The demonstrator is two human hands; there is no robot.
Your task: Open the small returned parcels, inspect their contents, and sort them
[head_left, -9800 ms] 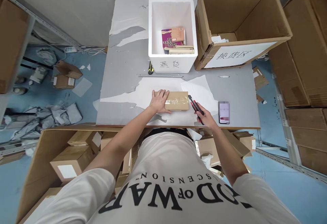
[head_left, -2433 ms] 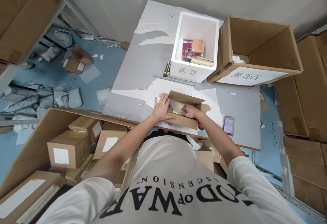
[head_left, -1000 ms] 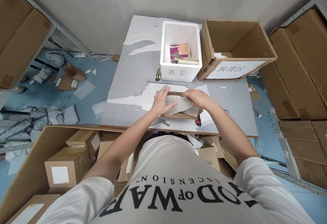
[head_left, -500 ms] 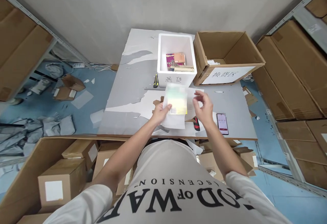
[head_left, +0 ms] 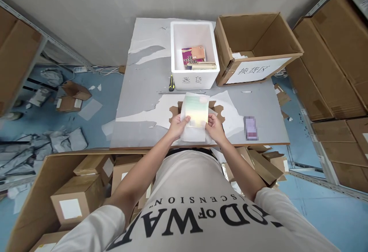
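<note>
A thin book (head_left: 197,108) with a pale green and yellow cover shows through cloudy white wrapping (head_left: 192,134). My left hand (head_left: 177,126) pinches its left edge, thumb on top. At the right edge, my right hand (head_left: 215,126) has its fingers closed on the wrapping. Beneath the book, an opened piece of brown cardboard (head_left: 220,111) with notched edges lies partly hidden. Torn white paper (head_left: 230,106) is spread on the table around it.
The white foam box (head_left: 195,79) on the grey table (head_left: 138,79) holds several books (head_left: 194,54). Beside it stands a labelled cardboard box (head_left: 258,70). A yellow-black cutter (head_left: 171,83) lies left of the foam box, a phone (head_left: 251,128) at right. Cartons (head_left: 77,202) fill the space below.
My right hand has come in from the right and taken hold of the wrapped book's right edge. The red cutter no longer shows. The view has shifted slightly.
</note>
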